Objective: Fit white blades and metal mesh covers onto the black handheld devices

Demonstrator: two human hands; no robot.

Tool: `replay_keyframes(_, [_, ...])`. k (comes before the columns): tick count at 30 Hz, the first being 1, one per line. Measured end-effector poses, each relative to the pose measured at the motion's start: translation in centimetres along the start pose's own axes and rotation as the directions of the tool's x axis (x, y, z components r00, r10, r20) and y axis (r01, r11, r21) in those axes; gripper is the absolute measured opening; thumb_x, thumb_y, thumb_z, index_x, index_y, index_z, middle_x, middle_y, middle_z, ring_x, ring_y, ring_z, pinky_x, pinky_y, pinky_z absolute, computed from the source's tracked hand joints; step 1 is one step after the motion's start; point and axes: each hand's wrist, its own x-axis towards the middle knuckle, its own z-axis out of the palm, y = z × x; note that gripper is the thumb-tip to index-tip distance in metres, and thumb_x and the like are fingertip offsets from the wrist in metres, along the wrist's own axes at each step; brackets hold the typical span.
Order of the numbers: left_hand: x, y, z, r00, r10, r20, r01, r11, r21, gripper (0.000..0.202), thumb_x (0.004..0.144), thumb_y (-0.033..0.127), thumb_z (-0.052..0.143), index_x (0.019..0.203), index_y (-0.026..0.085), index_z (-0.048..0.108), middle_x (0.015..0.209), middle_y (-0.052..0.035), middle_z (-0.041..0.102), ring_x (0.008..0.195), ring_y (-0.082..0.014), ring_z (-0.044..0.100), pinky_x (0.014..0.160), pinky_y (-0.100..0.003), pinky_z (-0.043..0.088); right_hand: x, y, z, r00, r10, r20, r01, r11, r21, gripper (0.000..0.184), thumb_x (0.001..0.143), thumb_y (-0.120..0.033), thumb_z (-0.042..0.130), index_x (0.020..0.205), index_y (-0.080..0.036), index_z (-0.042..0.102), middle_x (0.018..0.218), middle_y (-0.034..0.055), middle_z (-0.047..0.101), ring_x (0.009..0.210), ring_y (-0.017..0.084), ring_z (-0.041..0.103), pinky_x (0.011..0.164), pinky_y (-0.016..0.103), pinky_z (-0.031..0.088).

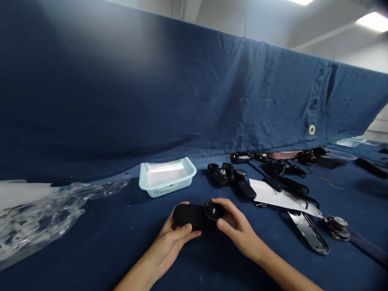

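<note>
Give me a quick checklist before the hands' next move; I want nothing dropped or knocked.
1. Left hand grips the black part: ok.
2. Right hand steadies its round end: ok.
3. Part kept over the blue table: ok.
4. Mint basket apart from the hands: ok.
5. Loose black parts and white sheet close on the right: not ok.
6. Round end fully seated: cannot tell.
</note>
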Motion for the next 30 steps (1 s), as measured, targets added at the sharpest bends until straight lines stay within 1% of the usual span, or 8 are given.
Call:
replay_keyframes(1, [0.0, 0.0, 0.0, 1.000, 0.001, -0.007, -0.001, 1.000, -0.006, 0.058, 0.071, 0.015, 0.080, 0.123, 0.028, 0.055, 0.118, -0.0064, 0.060, 0.112, -0.0285, 0.057, 0.096, -0.049, 0.049, 0.2, -0.1, -0.2, 1.000, -0.016, -0.009, 0.015, 0.999, -0.037, 0.031, 0.093, -0.044, 0.052, 0.118, -0.029, 0.062, 0.128, 0.0078, 0.055, 0.121, 0.026, 0.051, 0.100, 0.040, 0.042])
replay_keyframes(3, [-0.1, 0.1, 0.2, 1.000, 0.002, -0.007, -0.002, 1.000, 0.005, 0.059, 0.073, 0.014, 0.078, 0.124, 0.027, 0.053, 0.118, -0.0067, 0.060, 0.110, -0.0274, 0.058, 0.095, -0.048, 0.049, 0.4, -0.3, -0.5, 0.999, -0.032, -0.023, 0.030, 0.995, -0.099, 0.031, 0.097, -0.042, 0.045, 0.104, -0.026, 0.071, 0.127, 0.0086, 0.057, 0.119, 0.025, 0.053, 0.101, 0.040, 0.041])
replay_keyframes(5, [-0.2, 0.2, 0.3, 1.000, 0.002, 0.003, -0.003, 1.000, 0.029, 0.060, 0.074, 0.014, 0.078, 0.126, 0.027, 0.051, 0.116, -0.0071, 0.060, 0.109, -0.0265, 0.059, 0.095, -0.047, 0.049, 0.6, -0.4, -0.8, 0.999, -0.039, -0.010, 0.037, 0.992, -0.119, 0.030, 0.096, -0.040, 0.047, 0.098, -0.025, 0.072, 0.128, 0.0088, 0.057, 0.115, 0.025, 0.056, 0.099, 0.038, 0.043])
replay_keyframes(10, [-0.4, 0.3, 0.8, 1.000, 0.009, 0.013, -0.010, 0.996, 0.084, 0.064, 0.071, 0.016, 0.080, 0.126, 0.028, 0.049, 0.116, -0.0070, 0.060, 0.107, -0.0268, 0.060, 0.092, -0.044, 0.049, 0.7, 0.1, -1.1, 0.998, -0.044, 0.046, 0.051, 0.986, -0.157, 0.023, 0.093, -0.038, 0.053, 0.095, -0.024, 0.071, 0.126, 0.0087, 0.060, 0.110, 0.024, 0.059, 0.093, 0.036, 0.048])
replay_keyframes(16, [-0.4, 0.1, 1.4, 0.997, 0.057, -0.050, -0.050, 0.989, 0.136, 0.067, 0.066, 0.016, 0.082, 0.123, 0.028, 0.050, 0.119, -0.0077, 0.059, 0.106, -0.0260, 0.059, 0.091, -0.042, 0.049, 0.9, 0.7, -1.2, 0.998, -0.070, -0.002, 0.067, 0.956, -0.285, 0.023, 0.092, -0.038, 0.054, 0.091, -0.022, 0.071, 0.120, 0.0114, 0.061, 0.109, 0.026, 0.059, 0.095, 0.041, 0.047])
replay_keyframes(19, [-0.3, -0.1, 1.5, 0.992, 0.102, -0.068, -0.088, 0.979, 0.185, 0.067, 0.064, 0.017, 0.083, 0.122, 0.028, 0.051, 0.123, -0.0089, 0.058, 0.109, -0.0276, 0.057, 0.090, -0.041, 0.049, 0.9, 0.8, -1.3, 0.994, -0.105, -0.016, 0.091, 0.920, -0.380, 0.020, 0.092, -0.034, 0.054, 0.089, -0.023, 0.070, 0.120, 0.0115, 0.059, 0.112, 0.027, 0.058, 0.099, 0.045, 0.045])
replay_keyframes(26, [-0.2, -0.4, 1.2, 0.989, 0.149, -0.021, -0.134, 0.934, 0.331, 0.063, 0.068, 0.022, 0.082, 0.123, 0.029, 0.052, 0.132, -0.0082, 0.057, 0.119, -0.0280, 0.054, 0.102, -0.041, 0.040, 0.7, 1.6, -1.3, 0.985, -0.171, -0.017, 0.132, 0.819, -0.559, 0.015, 0.091, -0.026, 0.053, 0.091, -0.024, 0.068, 0.123, 0.0109, 0.058, 0.114, 0.028, 0.055, 0.098, 0.048, 0.046])
replay_keyframes(30, [-0.2, -0.5, 1.1, 0.984, 0.181, -0.009, -0.161, 0.895, 0.417, 0.062, 0.068, 0.027, 0.081, 0.122, 0.030, 0.051, 0.129, -0.0074, 0.058, 0.118, -0.0270, 0.055, 0.103, -0.040, 0.038, 0.7, 1.8, -1.4, 0.981, -0.195, 0.008, 0.157, 0.766, -0.623, 0.016, 0.090, -0.022, 0.051, 0.092, -0.025, 0.067, 0.123, 0.0101, 0.058, 0.113, 0.028, 0.055, 0.096, 0.048, 0.048])
